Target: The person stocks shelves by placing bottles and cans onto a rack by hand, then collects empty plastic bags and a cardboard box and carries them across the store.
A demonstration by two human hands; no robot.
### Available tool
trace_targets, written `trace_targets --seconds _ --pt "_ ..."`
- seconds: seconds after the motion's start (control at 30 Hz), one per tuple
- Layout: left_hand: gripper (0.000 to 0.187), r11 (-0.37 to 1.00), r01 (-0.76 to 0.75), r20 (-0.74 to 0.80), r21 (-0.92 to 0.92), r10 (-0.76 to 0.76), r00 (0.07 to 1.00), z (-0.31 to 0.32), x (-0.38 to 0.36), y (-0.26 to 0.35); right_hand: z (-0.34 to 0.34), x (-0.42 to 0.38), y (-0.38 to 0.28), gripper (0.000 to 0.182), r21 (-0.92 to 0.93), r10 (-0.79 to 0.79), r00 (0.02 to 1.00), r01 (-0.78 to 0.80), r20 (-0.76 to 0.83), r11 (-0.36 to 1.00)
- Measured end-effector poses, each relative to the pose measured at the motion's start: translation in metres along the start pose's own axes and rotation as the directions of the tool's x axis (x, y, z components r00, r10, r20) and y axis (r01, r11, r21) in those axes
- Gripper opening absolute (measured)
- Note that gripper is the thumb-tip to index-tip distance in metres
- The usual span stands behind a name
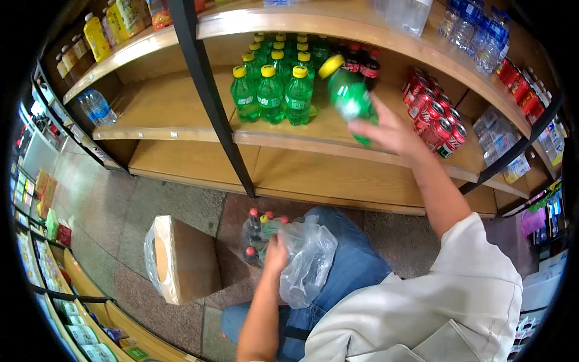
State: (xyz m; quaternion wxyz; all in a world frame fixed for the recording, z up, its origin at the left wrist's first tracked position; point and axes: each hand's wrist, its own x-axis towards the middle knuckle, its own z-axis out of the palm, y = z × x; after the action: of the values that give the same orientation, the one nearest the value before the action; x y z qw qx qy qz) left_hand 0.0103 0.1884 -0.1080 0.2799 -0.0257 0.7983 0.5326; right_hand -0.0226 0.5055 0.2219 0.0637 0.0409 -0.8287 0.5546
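My right hand [392, 130] is wrapped around a green soda bottle [351, 99] with a yellow cap, tilted in front of the middle shelf and slightly blurred. To its left, several matching green soda bottles [271, 96] stand upright in rows. Low by my knee, my left hand [277, 253] is closed at a clear plastic bag [310, 259]. Inside that bag are dark cola bottles [251, 253] with red caps and at least one yellow-capped bottle [265, 219]. My left fingertips are partly hidden among the plastic and bottles.
Red soda cans [435, 130] stand right of the bottles, with cola bottles [370, 67] behind my right hand. A black shelf post [211, 90] divides the wooden shelves. An open cardboard box [193, 259] stands on the floor at left. Water bottles [476, 30] sit on the upper shelf.
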Motion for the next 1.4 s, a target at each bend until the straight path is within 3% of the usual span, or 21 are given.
trace_targets --seconds 0.03,0.1,0.2,0.23,0.27,0.3,0.33,0.4,0.43,0.57,0.67,0.73,0.77,0.83,0.9,0.97,1.0,1.13,1.27,1.3,1.4 --pt "0.094 0.987 -0.069 0.003 0.147 0.069 0.998 0.001 -0.020 0.026 -0.012 0.045 0.034 0.081 -0.003 -0.016 0.984 0.016 -0.177 1.000" --pt "0.100 0.996 -0.094 -0.069 0.005 0.094 0.993 0.006 -0.052 0.071 -0.018 0.075 0.060 0.081 -0.025 -0.068 0.983 0.065 -0.173 0.998" --pt "0.100 0.989 -0.032 0.042 0.147 0.026 0.999 0.001 -0.085 0.104 -0.009 0.136 0.104 0.078 0.041 0.003 0.955 0.009 -0.297 0.999" --pt "0.100 0.991 -0.012 0.027 0.136 0.008 1.000 0.000 -0.102 0.112 -0.006 0.163 0.119 0.075 -0.132 0.078 0.910 -0.143 -0.408 0.981" --pt "0.095 0.928 -0.131 0.108 0.350 0.100 0.989 -0.001 -0.115 0.121 -0.002 0.189 0.131 0.073 -0.285 0.112 0.841 -0.301 -0.529 0.910" --pt "0.090 0.798 -0.269 0.218 0.540 0.176 0.960 -0.002 -0.119 0.129 0.002 0.193 0.135 0.069 -0.324 0.053 0.800 -0.301 -0.597 0.897" --pt "0.090 0.814 -0.232 0.184 0.533 0.156 0.971 -0.001 -0.126 0.128 -0.005 0.219 0.134 0.066 -0.503 0.059 0.838 -0.380 -0.543 0.777" --pt "0.077 0.684 -0.243 0.243 0.688 0.099 0.965 0.002 -0.127 0.132 -0.007 0.239 0.152 0.048 -0.544 0.003 0.789 -0.427 -0.615 0.722" --pt "0.058 0.665 -0.314 0.186 0.678 0.258 0.948 0.006 -0.125 0.115 -0.005 0.252 0.155 0.047 -0.559 0.043 0.806 -0.447 -0.591 0.699" --pt "0.043 0.643 -0.219 0.059 0.734 0.261 0.963 -0.008 -0.116 0.106 -0.028 0.295 0.212 0.045 -0.483 0.096 0.820 -0.422 -0.565 0.767" --pt "0.029 0.744 -0.013 -0.331 0.668 0.313 0.890 -0.032 -0.124 0.128 -0.014 0.243 0.200 0.037 -0.544 -0.079 0.883 -0.212 -0.462 0.812" --pt "0.023 0.769 -0.021 -0.420 0.639 0.372 0.828 -0.048 -0.123 0.130 0.004 0.198 0.146 0.033 -0.383 -0.266 0.682 -0.023 -0.682 0.923" --pt "0.023 0.775 -0.026 -0.429 0.631 0.377 0.821 -0.053 -0.120 0.132 0.031 0.137 0.092 0.029 -0.353 -0.428 0.684 0.258 -0.591 0.899" --pt "0.023 0.792 0.007 -0.464 0.611 0.351 0.814 -0.058 -0.117 0.137 0.083 0.031 0.059 0.024 0.152 -0.553 0.817 0.575 -0.164 0.804" --pt "0.028 0.798 -0.101 -0.461 0.594 0.440 0.771 -0.058 -0.111 0.135 0.138 -0.045 0.038 0.022 0.256 -0.491 0.763 0.419 0.420 0.871" --pt "0.036 0.829 -0.195 -0.471 0.524 0.473 0.745 -0.053 -0.108 0.133 0.187 -0.075 0.051 0.023 0.056 -0.261 0.649 0.320 0.715 0.946" --pt "0.035 0.861 -0.247 -0.441 0.445 0.450 0.776 -0.051 -0.109 0.134 0.229 -0.071 0.104 0.025 -0.417 0.136 0.660 0.289 0.739 0.862" --pt "0.038 0.863 -0.356 -0.322 0.360 0.473 0.820 -0.041 -0.104 0.118 0.276 -0.075 0.160 0.022 -0.415 0.100 0.738 0.257 0.667 0.873" --pt "0.038 0.863 -0.454 -0.309 0.220 0.504 0.807 -0.028 -0.099 0.105 0.306 -0.074 0.175 0.023 -0.443 0.119 0.714 0.287 0.690 0.849" --pt "0.038 0.880 -0.471 -0.363 0.058 0.458 0.811 -0.037 -0.096 0.102 0.316 -0.071 0.175 0.023 -0.449 0.115 0.699 0.315 0.705 0.837" --pt "0.037 0.918 -0.392 -0.440 -0.060 0.328 0.836 -0.046 -0.094 0.100 0.337 -0.068 0.179 0.024 -0.452 0.115 0.669 0.356 0.734 0.818"
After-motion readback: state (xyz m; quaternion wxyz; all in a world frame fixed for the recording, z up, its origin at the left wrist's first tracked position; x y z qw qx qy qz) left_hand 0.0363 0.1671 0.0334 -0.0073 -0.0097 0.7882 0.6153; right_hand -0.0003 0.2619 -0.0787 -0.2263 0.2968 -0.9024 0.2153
